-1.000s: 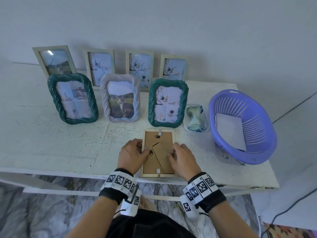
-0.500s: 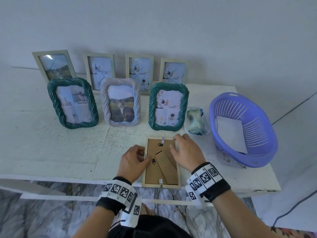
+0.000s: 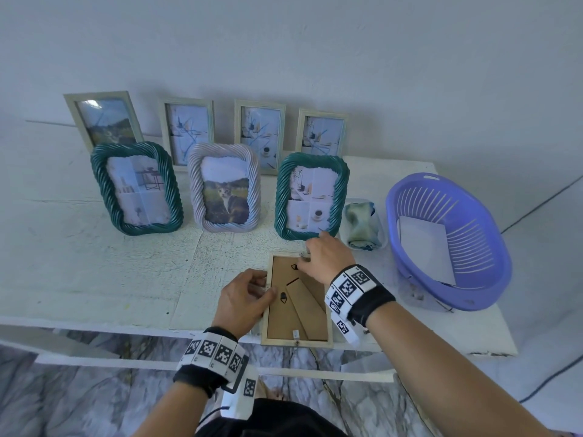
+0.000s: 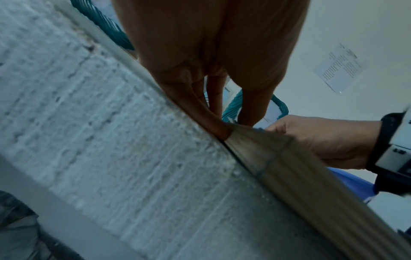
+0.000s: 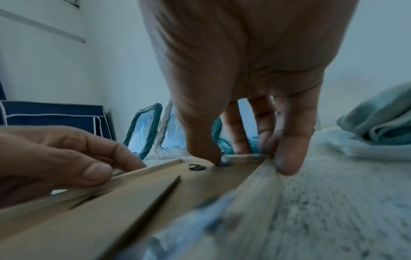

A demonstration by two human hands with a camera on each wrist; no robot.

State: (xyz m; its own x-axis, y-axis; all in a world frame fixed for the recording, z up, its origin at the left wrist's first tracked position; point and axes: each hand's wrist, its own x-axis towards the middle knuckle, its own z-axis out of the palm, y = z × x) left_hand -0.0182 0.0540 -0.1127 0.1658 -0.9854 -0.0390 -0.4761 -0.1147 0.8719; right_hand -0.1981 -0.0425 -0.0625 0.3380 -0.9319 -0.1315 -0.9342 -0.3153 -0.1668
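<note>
A picture frame [image 3: 284,316] lies face down on the table [image 3: 110,279], close to the front edge and right of the middle, with its brown backing up and its fold-out leg flat against it. The left hand [image 3: 243,298] is at the frame's left side, its fingers curled and its thumb set on top of the left rail, so it holds that side. The right hand [image 3: 328,257] is at the far end of the frame, near the far right corner. Its thumb presses down on a small metal tab [image 5: 224,162] at the far rail while the other fingers [image 5: 289,149] curl down over the outside of the rail, pinching it. Just beyond this hand stands a green frame [image 3: 310,197]. To the right of that is a folded cloth [image 3: 359,223], and a purple basket [image 3: 467,299] sits at the table's right edge.
</note>
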